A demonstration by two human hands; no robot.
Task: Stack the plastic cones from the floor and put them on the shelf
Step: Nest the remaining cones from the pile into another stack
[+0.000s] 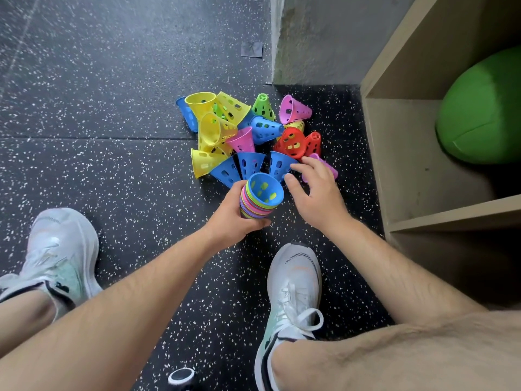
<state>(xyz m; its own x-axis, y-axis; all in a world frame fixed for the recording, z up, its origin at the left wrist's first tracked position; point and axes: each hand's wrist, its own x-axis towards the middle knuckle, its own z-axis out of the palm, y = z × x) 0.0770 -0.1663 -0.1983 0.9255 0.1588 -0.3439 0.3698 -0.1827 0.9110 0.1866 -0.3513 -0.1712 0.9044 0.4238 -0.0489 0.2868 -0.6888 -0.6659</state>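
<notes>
A heap of several loose plastic cones [225, 131] in yellow, blue, pink, red and green lies on the speckled floor. My left hand [234, 218] grips a nested stack of cones [260, 197], a blue one innermost, its wide mouth facing up. My right hand [315, 193] hovers with fingers spread over a blue cone [277, 165] and a pink cone [328, 166] at the heap's near right edge. It holds nothing. The wooden shelf [406, 165] stands to the right.
A green ball [485, 108] fills the shelf's upper compartment. A grey wall corner [310, 38] rises behind the heap. My two white shoes [56, 255] [293, 294] rest on the dark rubber floor, and a taped patch [251, 49] lies farther off.
</notes>
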